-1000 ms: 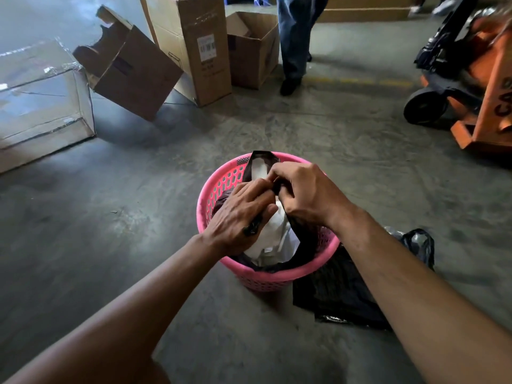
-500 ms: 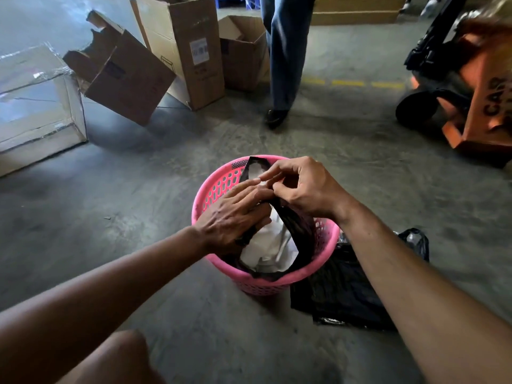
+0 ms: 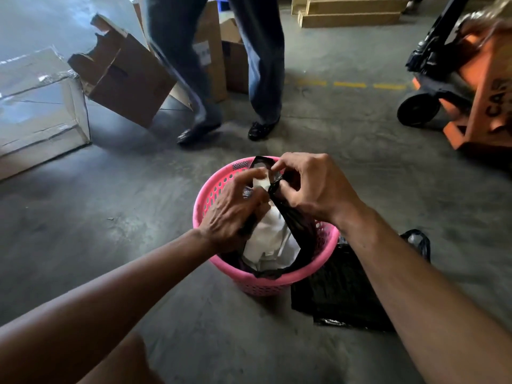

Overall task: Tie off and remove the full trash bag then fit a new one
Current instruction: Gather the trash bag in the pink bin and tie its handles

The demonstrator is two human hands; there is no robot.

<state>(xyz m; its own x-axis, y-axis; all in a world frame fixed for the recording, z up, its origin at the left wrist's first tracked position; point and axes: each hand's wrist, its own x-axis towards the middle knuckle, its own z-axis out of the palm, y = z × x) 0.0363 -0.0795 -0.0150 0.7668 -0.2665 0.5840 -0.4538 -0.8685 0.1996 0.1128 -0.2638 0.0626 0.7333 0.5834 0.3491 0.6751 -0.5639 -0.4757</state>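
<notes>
A pink perforated bin (image 3: 263, 284) stands on the concrete floor, lined with a black trash bag (image 3: 300, 231) stuffed with white paper waste (image 3: 268, 245). Over the bin's mouth, my left hand (image 3: 232, 214) grips the bag's left edge. My right hand (image 3: 313, 187) pinches a black handle strip of the same bag at the far rim. The two hands almost touch above the waste. A flat, folded black bag (image 3: 340, 297) lies on the floor against the bin's right side.
A person's legs (image 3: 260, 79) in blue trousers and black shoes stand just beyond the bin. Cardboard boxes (image 3: 124, 79) and a plastic-wrapped box (image 3: 36, 106) sit at far left. An orange pallet truck (image 3: 471, 87) is at far right. Long flat cartons (image 3: 349, 12) lie at the back.
The person in blue trousers has walked closer, now right behind the bin. My hands have lifted slightly and drawn the bag's edges together over the waste.
</notes>
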